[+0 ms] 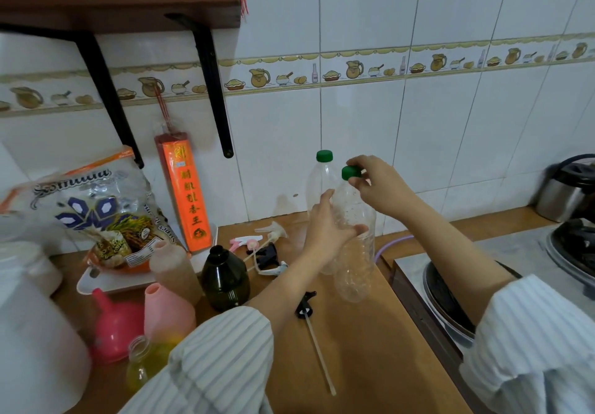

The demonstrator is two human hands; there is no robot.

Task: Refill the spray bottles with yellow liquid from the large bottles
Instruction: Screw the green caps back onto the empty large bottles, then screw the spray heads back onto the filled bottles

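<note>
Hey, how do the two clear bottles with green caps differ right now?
The near bottle is gripped by the left hand, its cap pinched by the right hand; the far bottle stands untouched. The near one looks larger and lower in the frame. Both are clear, look empty and have green caps.

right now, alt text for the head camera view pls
Left hand steadies an empty clear bottle on a wooden counter while right hand grips its green cap. A second capped bottle stands behind; spray heads lie nearby.

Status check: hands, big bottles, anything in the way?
Left hand gripping near clear bottle. Right hand on its green cap. Second capped bottle behind. Loose sprayer head on counter nearby.
</note>
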